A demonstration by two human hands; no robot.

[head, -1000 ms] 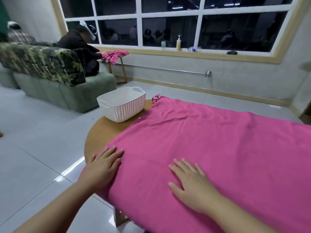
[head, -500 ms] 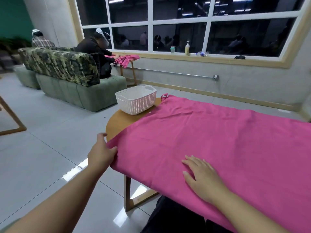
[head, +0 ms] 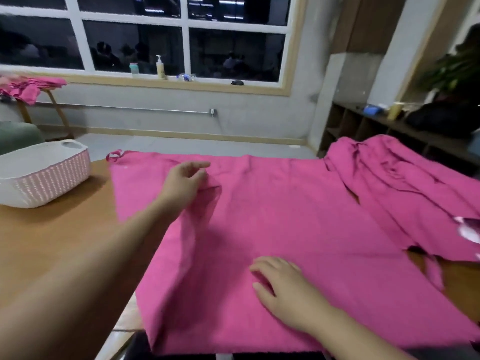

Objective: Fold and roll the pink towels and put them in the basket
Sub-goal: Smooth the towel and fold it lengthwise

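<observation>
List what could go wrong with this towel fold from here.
1. The left hand pinches only one corner of the pink towel, so the folded flap may land skewed or wrinkled.
2. The right hand lies flat near the front edge, which overhangs the table; if it lifts, the towel could slide off.
3. The crumpled towel overlaps the spread one and could drag along.

Pink towel point(head: 298, 229), white lattice-patterned basket point(head: 44, 175), brown table point(head: 52, 235)
</observation>
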